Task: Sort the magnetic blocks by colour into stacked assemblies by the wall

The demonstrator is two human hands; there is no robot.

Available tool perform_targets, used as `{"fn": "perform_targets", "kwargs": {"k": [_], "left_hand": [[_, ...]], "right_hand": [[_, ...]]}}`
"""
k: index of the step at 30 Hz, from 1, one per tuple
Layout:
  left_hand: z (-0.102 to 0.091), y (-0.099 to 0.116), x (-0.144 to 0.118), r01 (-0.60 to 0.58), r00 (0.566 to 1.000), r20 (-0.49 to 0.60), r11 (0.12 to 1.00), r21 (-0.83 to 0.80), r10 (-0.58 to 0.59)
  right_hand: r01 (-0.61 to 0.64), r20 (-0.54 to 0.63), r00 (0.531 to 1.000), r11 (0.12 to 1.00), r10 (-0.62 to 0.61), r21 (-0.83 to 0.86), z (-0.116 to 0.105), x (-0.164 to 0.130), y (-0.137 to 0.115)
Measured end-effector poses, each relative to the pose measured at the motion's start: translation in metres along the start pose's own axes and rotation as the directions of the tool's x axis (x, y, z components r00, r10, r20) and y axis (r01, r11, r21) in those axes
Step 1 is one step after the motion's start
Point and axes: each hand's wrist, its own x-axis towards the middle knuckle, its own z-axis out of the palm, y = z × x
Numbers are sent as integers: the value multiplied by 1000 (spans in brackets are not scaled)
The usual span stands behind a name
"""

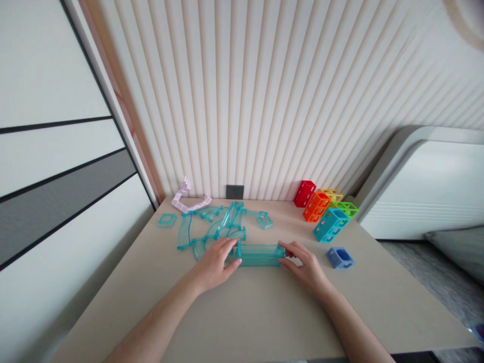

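Note:
A clear teal straight track piece [260, 256] lies lengthwise across the middle of the table, its raised ends to left and right. My left hand [216, 263] grips its left end between thumb and fingers. At the opposite end, my right hand [304, 262] pinches the track piece the same way. Just behind my left hand is a loose pile of teal track pieces [229, 222], some curved and some straight; part of the pile is hidden by that hand. A blue square block [340, 257] sits to the right of my right hand.
Stacked cube frames stand at the back right: red [304, 194], orange [316, 206], yellow, green and blue [331, 225]. A pale purple folding chain [191, 205] lies back left, near a small teal square piece [167, 220]. A ribbed wall with a dark socket [235, 191] borders the table.

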Motion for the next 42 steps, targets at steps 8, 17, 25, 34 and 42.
{"fn": "perform_targets", "kwargs": {"k": [8,17,25,34,42], "left_hand": [[-4,2,0,20,998,57,1000,4,-20],[-3,2,2,44,997,54,998,35,-46],[-2,2,1,54,996,61,996,72,-58],[1,0,3,47,992,110,988,148,-64],[4,0,4,69,993,81,989,133,-81]], "right_hand": [[-93,17,996,994,92,55,-2,1,3],[-213,203,962,969,186,124,0,1,5],[-262,228,948,951,222,164,1,3,9],[-259,328,922,957,205,131,-6,6,9],[-255,331,918,964,216,78,-4,5,10]]}}
